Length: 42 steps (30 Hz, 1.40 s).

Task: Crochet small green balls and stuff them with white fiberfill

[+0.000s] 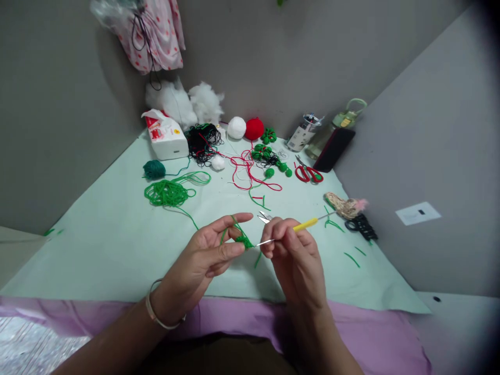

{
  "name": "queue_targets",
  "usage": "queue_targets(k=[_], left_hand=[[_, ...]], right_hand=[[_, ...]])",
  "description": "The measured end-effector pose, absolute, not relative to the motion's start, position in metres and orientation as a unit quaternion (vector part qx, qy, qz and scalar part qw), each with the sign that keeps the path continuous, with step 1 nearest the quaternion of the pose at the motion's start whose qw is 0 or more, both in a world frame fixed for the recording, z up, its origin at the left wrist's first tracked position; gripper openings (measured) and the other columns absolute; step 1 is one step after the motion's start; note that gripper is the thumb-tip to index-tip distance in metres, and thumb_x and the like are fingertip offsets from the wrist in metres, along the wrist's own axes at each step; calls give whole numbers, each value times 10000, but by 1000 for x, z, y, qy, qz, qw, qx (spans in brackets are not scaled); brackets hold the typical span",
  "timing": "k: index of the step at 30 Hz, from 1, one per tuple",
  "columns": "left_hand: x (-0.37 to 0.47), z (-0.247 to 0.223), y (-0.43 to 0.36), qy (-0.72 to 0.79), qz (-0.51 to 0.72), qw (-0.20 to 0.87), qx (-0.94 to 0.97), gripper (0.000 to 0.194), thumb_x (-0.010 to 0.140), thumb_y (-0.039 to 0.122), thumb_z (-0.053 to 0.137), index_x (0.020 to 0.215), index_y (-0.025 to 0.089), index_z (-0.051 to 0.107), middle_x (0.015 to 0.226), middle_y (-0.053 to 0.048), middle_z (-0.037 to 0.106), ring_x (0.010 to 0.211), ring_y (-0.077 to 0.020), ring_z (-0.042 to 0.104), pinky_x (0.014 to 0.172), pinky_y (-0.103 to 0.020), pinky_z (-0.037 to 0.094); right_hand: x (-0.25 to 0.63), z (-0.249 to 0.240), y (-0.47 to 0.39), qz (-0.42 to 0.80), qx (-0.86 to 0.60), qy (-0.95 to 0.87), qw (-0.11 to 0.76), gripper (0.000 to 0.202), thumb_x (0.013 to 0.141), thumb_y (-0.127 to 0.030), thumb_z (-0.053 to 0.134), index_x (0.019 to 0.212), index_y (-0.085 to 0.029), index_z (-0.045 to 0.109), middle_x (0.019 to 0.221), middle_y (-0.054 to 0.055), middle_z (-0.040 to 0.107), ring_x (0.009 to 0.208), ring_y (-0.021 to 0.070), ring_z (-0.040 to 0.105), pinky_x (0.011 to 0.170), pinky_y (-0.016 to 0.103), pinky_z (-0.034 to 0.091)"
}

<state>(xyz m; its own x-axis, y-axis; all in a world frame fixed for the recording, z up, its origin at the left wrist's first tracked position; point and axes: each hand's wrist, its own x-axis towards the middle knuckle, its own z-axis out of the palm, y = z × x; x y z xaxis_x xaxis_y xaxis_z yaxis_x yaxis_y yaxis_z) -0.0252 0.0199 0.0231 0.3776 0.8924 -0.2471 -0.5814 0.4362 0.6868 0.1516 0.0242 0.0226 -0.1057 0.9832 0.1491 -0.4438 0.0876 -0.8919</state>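
Between thumb and fingers, my left hand [213,247] pinches a small green crochet piece [245,241]. Green yarn loops over the raised left index finger and runs back to a loose heap of green yarn [167,192] on the table. My right hand [295,247] grips a crochet hook [305,225] by its yellow handle. The hook's metal tip points left and reaches the edge of the green piece. Partly hidden behind my right fingers lies a small pair of silver scissors [264,216]. A short green tail hangs below the piece.
Red-handled scissors [308,173], a phone [335,149] and a pen cup [303,133] stand or lie at the back right. Red yarn ball [254,128], white yarn ball [236,127], a tissue pack [167,138] and black yarn [203,143] line the back. Green scraps [352,260] lie right.
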Motion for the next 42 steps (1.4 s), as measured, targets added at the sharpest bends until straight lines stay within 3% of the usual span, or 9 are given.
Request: queue_targets(k=[8,12,17,20,24,30,37,42], left_hand=[[-22,20,17,337,472,763,286,508,813,241,879,1298,223,728,784,54,508,476,2,225,412,-187,129],[-22,19,18,352,482,745,298,534,803,250,880,1313,222,722,801,47,515,493,-11,228,426,-202,135],[-17,12,23,366,524,694,331,445,806,269,880,1234,223,766,839,27,573,547,-37,383,502,-201,292],[-12,10,22,379,523,691,323,435,794,256,892,1212,237,772,846,34,565,585,-47,421,562,-201,358],[-10,11,17,379,514,700,320,417,802,284,888,1200,233,774,850,22,599,559,-53,346,515,-213,309],[-16,14,17,397,521,669,351,399,823,328,870,1200,241,774,964,-2,620,554,-52,316,498,-232,274],[-19,10,17,376,507,678,376,441,848,268,854,1275,284,747,913,14,606,615,-72,367,589,-222,334],[-20,15,17,393,507,663,386,366,872,315,835,1228,266,766,930,16,612,549,-46,313,517,-235,268]], right_hand=[[147,22,22,490,-324,-522,619,201,998,-330,672,864,-232,785,783,38,672,690,170,585,672,332,502],[148,23,22,524,-315,-497,616,207,997,-331,673,854,-224,777,807,37,674,671,154,580,648,313,492],[143,18,21,556,-311,-479,604,188,1006,-320,665,886,-242,787,835,24,673,646,130,569,602,286,465],[141,12,21,463,-341,-545,611,179,1012,-310,660,933,-268,814,865,36,703,756,170,614,666,321,489],[140,8,19,374,-369,-596,607,191,1023,-283,634,990,-294,822,932,59,765,940,237,667,768,390,517],[142,8,20,432,-350,-555,619,182,1020,-263,641,971,-284,815,938,46,759,827,192,645,694,338,502],[143,6,22,491,-339,-512,618,181,1024,-287,642,948,-258,804,928,40,731,797,161,619,702,311,493],[141,10,23,505,-337,-496,621,173,1011,-308,664,927,-242,800,904,40,725,772,155,622,686,297,501]])
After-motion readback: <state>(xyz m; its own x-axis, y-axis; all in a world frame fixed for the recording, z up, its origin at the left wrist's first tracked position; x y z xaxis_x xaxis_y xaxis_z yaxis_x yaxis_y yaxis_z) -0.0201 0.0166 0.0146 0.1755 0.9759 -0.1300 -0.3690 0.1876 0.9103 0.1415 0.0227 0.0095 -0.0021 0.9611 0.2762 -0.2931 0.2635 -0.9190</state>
